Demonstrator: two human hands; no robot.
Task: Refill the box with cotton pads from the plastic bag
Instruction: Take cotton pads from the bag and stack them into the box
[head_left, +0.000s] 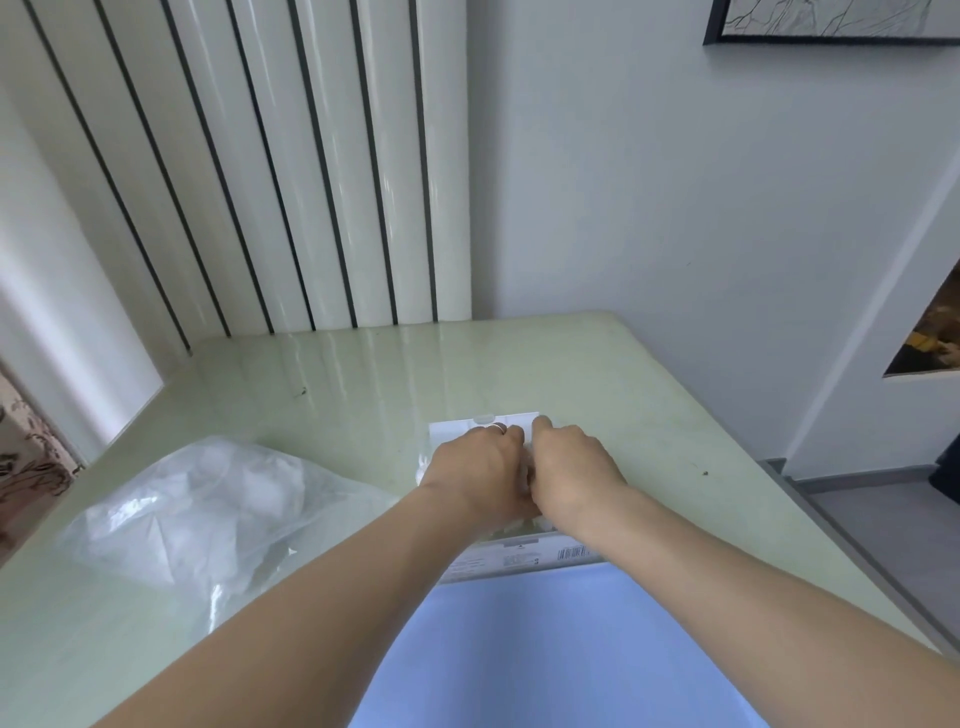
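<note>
Pale green and glossy, the surface (322, 374) runs back to a white wall with a ribbed radiator panel (270, 166) on the left and one framed picture (831, 21) at the top right.

One box (485, 427) sits on the surface near the middle, a clear container with a white rim at its far edge and a labelled flap (524, 556) with a barcode at its near edge. One plastic bag (208, 514) lies crumpled to the left of the box, well apart from both hands, with white pads showing dimly through the film; their number cannot be told.

Two hands are over the box, side by side and touching. The left hand (475, 470) wears one ring (496, 427); its fingers are curled downward into the box. The right hand (574, 470) is likewise bent at the knuckles with fingers tucked down. Whether either hand pinches pads cannot be told, since the fingertips are hidden. Bits of white material show between and below the hands, inside the box.
</note>
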